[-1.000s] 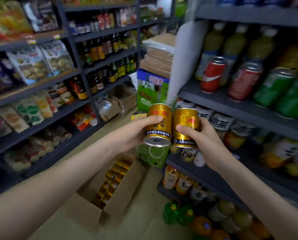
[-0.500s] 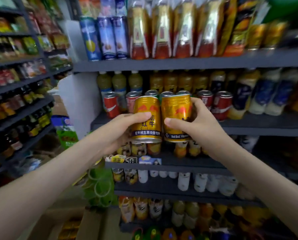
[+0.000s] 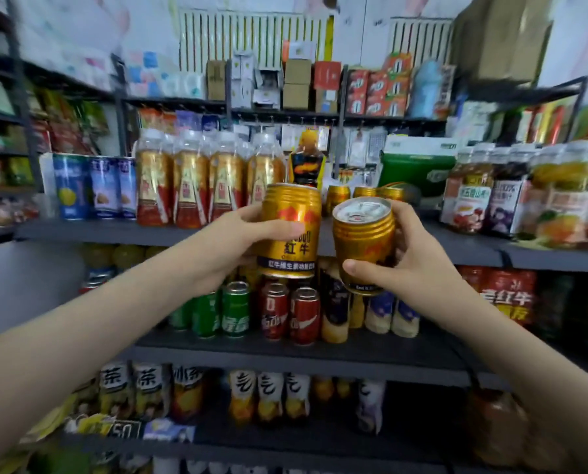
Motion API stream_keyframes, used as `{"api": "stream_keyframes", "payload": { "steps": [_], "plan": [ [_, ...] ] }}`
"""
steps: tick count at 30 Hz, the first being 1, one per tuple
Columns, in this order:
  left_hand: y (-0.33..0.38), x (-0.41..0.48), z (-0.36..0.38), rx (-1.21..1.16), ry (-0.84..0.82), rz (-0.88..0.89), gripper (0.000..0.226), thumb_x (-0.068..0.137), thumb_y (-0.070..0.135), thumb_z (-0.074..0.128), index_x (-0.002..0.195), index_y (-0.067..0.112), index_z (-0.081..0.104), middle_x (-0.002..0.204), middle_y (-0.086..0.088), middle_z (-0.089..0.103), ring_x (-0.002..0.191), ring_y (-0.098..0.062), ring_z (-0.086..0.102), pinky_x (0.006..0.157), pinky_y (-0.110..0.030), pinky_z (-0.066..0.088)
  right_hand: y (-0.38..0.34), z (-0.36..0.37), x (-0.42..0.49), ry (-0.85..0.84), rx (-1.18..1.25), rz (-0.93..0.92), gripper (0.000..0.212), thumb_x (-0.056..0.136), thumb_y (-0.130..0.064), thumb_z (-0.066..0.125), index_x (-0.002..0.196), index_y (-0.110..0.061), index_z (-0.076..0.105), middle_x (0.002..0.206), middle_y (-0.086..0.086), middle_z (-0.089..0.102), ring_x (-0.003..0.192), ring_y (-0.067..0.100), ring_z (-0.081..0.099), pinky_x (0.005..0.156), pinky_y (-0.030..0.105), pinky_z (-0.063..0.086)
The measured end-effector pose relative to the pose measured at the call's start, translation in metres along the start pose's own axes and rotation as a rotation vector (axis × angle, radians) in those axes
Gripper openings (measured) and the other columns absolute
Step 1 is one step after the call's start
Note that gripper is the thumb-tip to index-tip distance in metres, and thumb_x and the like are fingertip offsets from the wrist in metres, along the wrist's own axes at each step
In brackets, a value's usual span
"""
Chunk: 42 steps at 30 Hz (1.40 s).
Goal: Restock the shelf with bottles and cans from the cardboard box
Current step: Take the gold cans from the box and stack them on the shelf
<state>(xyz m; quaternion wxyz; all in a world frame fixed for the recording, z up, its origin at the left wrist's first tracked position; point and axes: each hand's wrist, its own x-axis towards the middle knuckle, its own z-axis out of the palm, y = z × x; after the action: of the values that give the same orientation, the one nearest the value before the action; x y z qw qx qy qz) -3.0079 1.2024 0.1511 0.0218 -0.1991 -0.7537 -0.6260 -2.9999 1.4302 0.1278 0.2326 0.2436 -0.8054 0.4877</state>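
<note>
My left hand grips an upright gold can with a red bull design, held in front of the upper grey shelf. Beside it, my right hand grips a second gold can, tilted so its silver top faces me. The two cans are close together, side by side. Behind them, several matching gold cans stand on that shelf next to a green box. The cardboard box is out of view.
Gold-and-red bottles and blue cans fill the upper shelf's left; juice bottles its right. Green and red soda cans stand on the shelf below. Tea bottles sit lower still. Cartons line the top.
The view has tilted up from the floor and lower shelves to the upper shelf. Both hands have lifted their cans higher, and the right can has tipped its top toward me.
</note>
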Motion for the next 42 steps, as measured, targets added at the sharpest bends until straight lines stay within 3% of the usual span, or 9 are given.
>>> {"api": "stream_keyframes", "payload": {
  "steps": [4, 8, 11, 15, 18, 21, 28, 35, 42],
  "plan": [
    [0.014, 0.028, 0.018, 0.004, 0.030, 0.036, 0.058, 0.058, 0.034, 0.076, 0.113, 0.026, 0.061, 0.104, 0.006, 0.073, 0.100, -0.015, 0.067, 0.090, -0.036, 0.049, 0.029, -0.032, 0.032, 0.084, -0.042, 0.035, 0.078, 0.071, -0.031, 0.081, 0.133, -0.026, 0.035, 0.113, -0.020, 0.054, 0.104, 0.000, 0.056, 0.090, 0.024, 0.047],
    [0.010, 0.058, 0.028, 0.016, 0.045, 0.056, 0.058, 0.056, 0.032, 0.078, 0.111, 0.029, 0.059, 0.104, 0.009, 0.069, 0.096, -0.007, 0.065, 0.078, -0.024, 0.047, 0.058, -0.051, 0.068, 0.197, -0.032, 0.130, 0.080, 0.071, -0.031, 0.083, 0.134, -0.018, 0.036, 0.118, -0.006, 0.054, 0.108, 0.012, 0.055, 0.090, 0.028, 0.049],
    [0.003, 0.083, 0.032, 0.004, 0.058, 0.047, 0.070, 0.053, 0.035, 0.081, 0.118, 0.028, 0.058, 0.109, 0.008, 0.069, 0.099, -0.010, 0.064, 0.083, -0.029, 0.049, 0.076, -0.063, 0.096, 0.184, -0.073, 0.181, 0.080, 0.074, -0.024, 0.081, 0.135, -0.014, 0.030, 0.119, -0.001, 0.049, 0.110, 0.017, 0.052, 0.083, 0.026, 0.046],
    [0.001, 0.112, 0.038, -0.045, 0.074, 0.037, 0.061, 0.054, 0.031, 0.084, 0.109, 0.029, 0.057, 0.103, 0.008, 0.069, 0.096, -0.011, 0.064, 0.076, -0.028, 0.046, 0.099, -0.077, 0.121, 0.112, -0.207, 0.237, 0.079, 0.076, -0.025, 0.080, 0.134, -0.013, 0.028, 0.113, -0.001, 0.048, 0.105, 0.017, 0.052, 0.084, 0.030, 0.045],
    [0.006, 0.130, 0.046, -0.059, 0.059, 0.056, 0.069, 0.047, 0.036, 0.082, 0.111, 0.029, 0.057, 0.105, 0.008, 0.069, 0.099, -0.012, 0.063, 0.086, -0.033, 0.045, 0.112, -0.085, 0.137, 0.148, -0.195, 0.277, 0.080, 0.074, -0.027, 0.081, 0.133, -0.012, 0.029, 0.110, -0.002, 0.048, 0.105, 0.019, 0.052, 0.087, 0.034, 0.048],
    [0.007, 0.151, 0.059, -0.079, 0.032, 0.007, 0.061, 0.058, 0.027, 0.083, 0.113, 0.026, 0.057, 0.106, 0.005, 0.069, 0.100, -0.014, 0.063, 0.081, -0.031, 0.047, 0.126, -0.092, 0.150, 0.168, -0.219, 0.278, 0.082, 0.073, -0.027, 0.082, 0.133, -0.011, 0.028, 0.115, 0.002, 0.048, 0.105, 0.019, 0.051, 0.089, 0.035, 0.048],
    [-0.002, 0.187, 0.093, -0.087, -0.003, -0.120, 0.039, 0.070, 0.018, 0.079, 0.103, 0.025, 0.058, 0.101, 0.001, 0.070, 0.094, -0.016, 0.064, 0.068, -0.028, 0.046, 0.167, -0.107, 0.177, 0.076, -0.228, 0.284, 0.084, 0.074, -0.031, 0.081, 0.136, -0.011, 0.028, 0.119, 0.005, 0.050, 0.106, 0.019, 0.052, 0.086, 0.031, 0.046],
    [-0.004, 0.223, 0.124, -0.094, 0.159, -0.111, 0.039, 0.072, 0.012, 0.077, 0.101, 0.026, 0.055, 0.099, 0.003, 0.064, 0.088, -0.012, 0.059, 0.066, -0.025, 0.043, 0.209, -0.134, 0.198, 0.029, -0.202, 0.235, 0.082, 0.075, -0.027, 0.081, 0.133, -0.015, 0.023, 0.115, 0.003, 0.044, 0.098, 0.016, 0.051, 0.059, 0.013, 0.040],
    [-0.014, 0.246, 0.136, -0.081, 0.277, -0.134, 0.059, 0.069, 0.014, 0.079, 0.118, 0.025, 0.050, 0.104, 0.003, 0.062, 0.090, -0.012, 0.056, 0.072, -0.026, 0.042, 0.233, -0.153, 0.204, -0.296, -0.164, 0.124, 0.082, 0.083, -0.011, 0.071, 0.138, -0.027, 0.012, 0.127, 0.006, 0.036, 0.112, 0.019, 0.050, 0.077, 0.017, 0.047]
  ]
}}
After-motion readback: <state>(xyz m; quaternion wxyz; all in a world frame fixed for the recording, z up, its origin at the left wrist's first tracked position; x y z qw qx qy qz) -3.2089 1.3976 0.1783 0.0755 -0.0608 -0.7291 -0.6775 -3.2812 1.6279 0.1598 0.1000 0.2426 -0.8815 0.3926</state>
